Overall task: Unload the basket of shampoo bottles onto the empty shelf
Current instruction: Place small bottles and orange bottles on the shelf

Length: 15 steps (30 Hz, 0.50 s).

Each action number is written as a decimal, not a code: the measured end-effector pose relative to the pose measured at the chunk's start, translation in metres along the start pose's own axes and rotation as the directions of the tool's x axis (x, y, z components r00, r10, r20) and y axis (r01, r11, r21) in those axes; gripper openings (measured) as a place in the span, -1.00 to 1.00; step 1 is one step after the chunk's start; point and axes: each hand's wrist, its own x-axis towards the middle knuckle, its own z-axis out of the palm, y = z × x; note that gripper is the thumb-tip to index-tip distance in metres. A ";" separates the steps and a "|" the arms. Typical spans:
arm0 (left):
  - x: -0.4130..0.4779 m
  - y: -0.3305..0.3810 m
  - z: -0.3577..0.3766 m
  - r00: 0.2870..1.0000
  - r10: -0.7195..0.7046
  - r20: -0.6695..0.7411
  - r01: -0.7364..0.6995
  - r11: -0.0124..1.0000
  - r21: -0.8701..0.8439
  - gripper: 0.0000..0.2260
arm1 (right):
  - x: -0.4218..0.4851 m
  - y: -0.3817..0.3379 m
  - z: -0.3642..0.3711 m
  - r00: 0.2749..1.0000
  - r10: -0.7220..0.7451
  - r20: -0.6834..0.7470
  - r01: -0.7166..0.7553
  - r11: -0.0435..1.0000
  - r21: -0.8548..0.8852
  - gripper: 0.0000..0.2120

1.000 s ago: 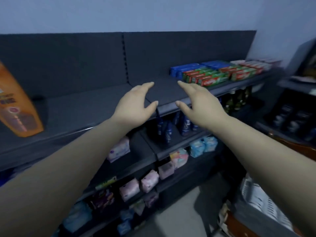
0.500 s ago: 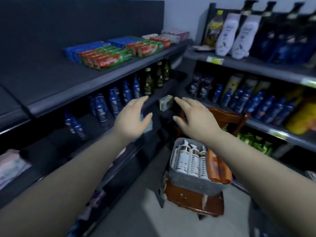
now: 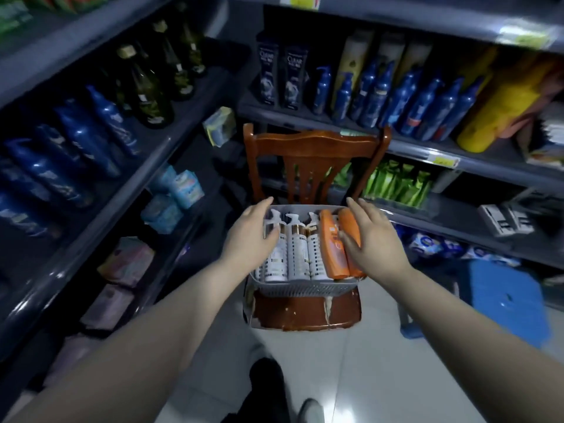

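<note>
at mid-frame our left grip and right grip, both spread open and empty, hover over the shampoo bottles in the basket.

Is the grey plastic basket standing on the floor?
No, the grey plastic basket sits on the seat of the brown wooden chair.

This is a small shop, seen at a corner of its toiletries aisle. Dark metal shelving runs along two sides in tiers, each stretch packed with repeats of one product: rows of blue bottles, dark glass bottles, Clear-branded packs, green packets and soft blue-wrapped packs. Yellow price labels are stuck on the shelf edges. On the tiled floor a wooden chair carries a grey basket of shampoo bottles.
</note>
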 end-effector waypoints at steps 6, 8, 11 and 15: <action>0.055 -0.029 0.062 0.981 -0.016 0.195 0.010 0.999 0.030 -0.48 | 0.023 0.039 0.043 0.974 0.203 0.102 -0.207 0.978 0.029 -0.37; 0.067 -0.037 0.082 0.966 -0.012 0.257 0.004 0.999 0.033 -0.46 | 0.028 0.051 0.056 0.960 0.251 0.121 -0.258 0.965 0.047 -0.37; 0.084 -0.046 0.112 0.940 -0.033 0.340 0.023 0.999 0.035 -0.45 | 0.033 0.069 0.075 0.935 0.319 0.155 -0.330 0.943 0.049 -0.38; 0.097 -0.050 0.153 0.907 -0.077 0.414 0.069 0.997 0.035 -0.43 | 0.038 0.090 0.102 0.901 0.388 0.193 -0.404 0.913 0.051 -0.38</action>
